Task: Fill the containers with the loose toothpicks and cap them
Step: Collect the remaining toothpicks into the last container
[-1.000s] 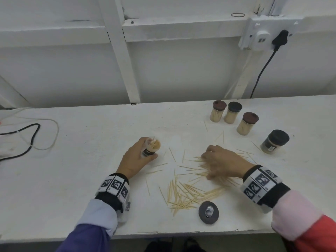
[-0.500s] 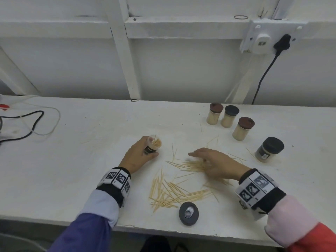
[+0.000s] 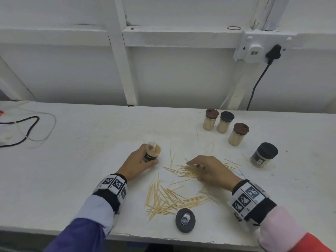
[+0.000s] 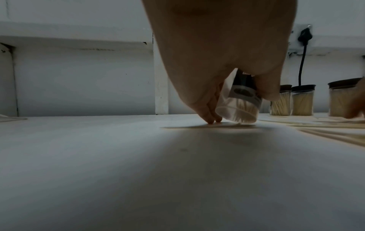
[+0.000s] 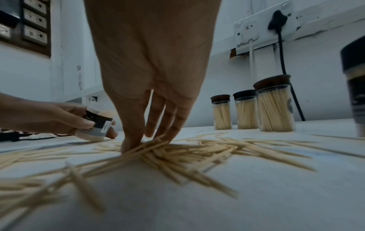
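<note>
My left hand (image 3: pixel 142 160) grips an open clear container (image 3: pixel 153 152), partly filled with toothpicks and tilted toward the right, its base edge on the white table (image 3: pixel 81 151). The left wrist view shows the same container (image 4: pixel 240 106) leaning between thumb and fingers. My right hand (image 3: pixel 195 167) hovers palm-down over a bundle of loose toothpicks (image 3: pixel 180 171), its fingertips (image 5: pixel 164 134) pressing on them. More toothpicks (image 3: pixel 163 199) lie scattered nearer me. A dark cap (image 3: pixel 185 220) lies upside down by the table's front edge.
Three capped, filled containers (image 3: pixel 211 120) (image 3: pixel 225 122) (image 3: pixel 238 134) stand at the back right, and a wider black-capped jar (image 3: pixel 264 154) sits right of my right hand. Cables (image 3: pixel 27 130) lie at the far left. A wall socket (image 3: pixel 254 50) with a plug hangs above.
My right hand has swept leftward across the table, dragging a bundle of toothpicks toward the held container. The left hand has kept the container tilted in place.
</note>
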